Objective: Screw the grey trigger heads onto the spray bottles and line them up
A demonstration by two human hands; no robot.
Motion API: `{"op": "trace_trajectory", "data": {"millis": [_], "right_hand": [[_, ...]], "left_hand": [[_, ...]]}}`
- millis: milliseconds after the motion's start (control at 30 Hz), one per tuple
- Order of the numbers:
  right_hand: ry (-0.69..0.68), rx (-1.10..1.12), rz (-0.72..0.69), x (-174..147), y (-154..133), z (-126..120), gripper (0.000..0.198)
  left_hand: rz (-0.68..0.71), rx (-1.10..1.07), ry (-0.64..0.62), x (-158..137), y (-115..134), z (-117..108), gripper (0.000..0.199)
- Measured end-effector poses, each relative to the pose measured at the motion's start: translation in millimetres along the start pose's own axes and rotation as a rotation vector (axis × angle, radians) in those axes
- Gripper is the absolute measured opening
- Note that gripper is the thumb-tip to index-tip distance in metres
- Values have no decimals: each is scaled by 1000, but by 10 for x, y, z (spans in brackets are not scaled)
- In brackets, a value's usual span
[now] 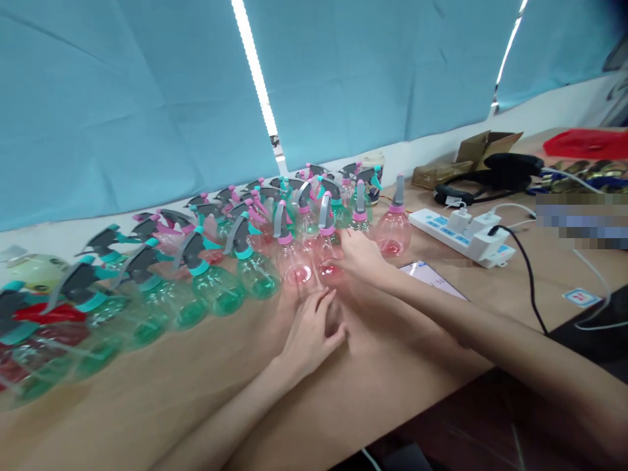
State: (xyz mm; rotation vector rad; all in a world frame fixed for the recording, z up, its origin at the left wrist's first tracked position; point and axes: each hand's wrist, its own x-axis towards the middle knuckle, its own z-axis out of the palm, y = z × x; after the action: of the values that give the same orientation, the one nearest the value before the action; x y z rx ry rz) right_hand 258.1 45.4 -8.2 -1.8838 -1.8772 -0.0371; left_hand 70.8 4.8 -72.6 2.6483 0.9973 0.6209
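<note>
Pink-collared spray bottle (326, 252) is standing upright on the table (235, 392), right at the front of the cluster, and the right hand (362, 254) is touching its right side! Fingers are meeting that clear, pink-tinted body, but from where I'm standing I can't tell whether they're truly pinching it or only resting there. Nearer the table's front edge, the left hand (314, 327) is holding nothing, fingers bending loosely, thumb spreading away from them, just in front of that bottle and its pink-collared neighbour (294, 261).

Over on the left, green-tinted bottles (219, 288) with turquoise collars are forming a long front row, more sprayers crowding in behind. Another pink bottle (394, 232) is standing to the right of the right hand. Just beyond the right forearm a phone (429, 276) is lying with its screen glowing, while a white power strip (434, 227) is carrying plugs behind it. Farther back, a black headset (510, 167) is sitting by an open cardboard box (478, 149), and blue sheeting (343, 78) is hanging behind everything.
</note>
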Motion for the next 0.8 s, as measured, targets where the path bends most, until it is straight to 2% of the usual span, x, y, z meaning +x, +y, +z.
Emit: {"op": "trace_trajectory", "data": {"millis": [200, 333, 433, 567, 633, 700, 800], "right_hand": [[8, -7, 20, 107, -27, 65, 48], [64, 30, -18, 31, 25, 60, 56], [166, 128, -50, -97, 171, -25, 52], [297, 241, 83, -191, 479, -195, 33], [354, 237, 152, -171, 618, -244, 35], [352, 228, 184, -111, 707, -245, 40], [322, 227, 157, 15, 728, -164, 50]], "left_hand": [[40, 53, -74, 32, 18, 9, 56], [34, 59, -88, 32, 26, -1, 54], [33, 57, -91, 31, 27, -1, 51], [48, 56, -89, 27, 15, 11, 50], [53, 64, -88, 28, 8, 17, 50], [56, 73, -87, 29, 4, 20, 49], [57, 81, -87, 28, 1, 20, 49]]}}
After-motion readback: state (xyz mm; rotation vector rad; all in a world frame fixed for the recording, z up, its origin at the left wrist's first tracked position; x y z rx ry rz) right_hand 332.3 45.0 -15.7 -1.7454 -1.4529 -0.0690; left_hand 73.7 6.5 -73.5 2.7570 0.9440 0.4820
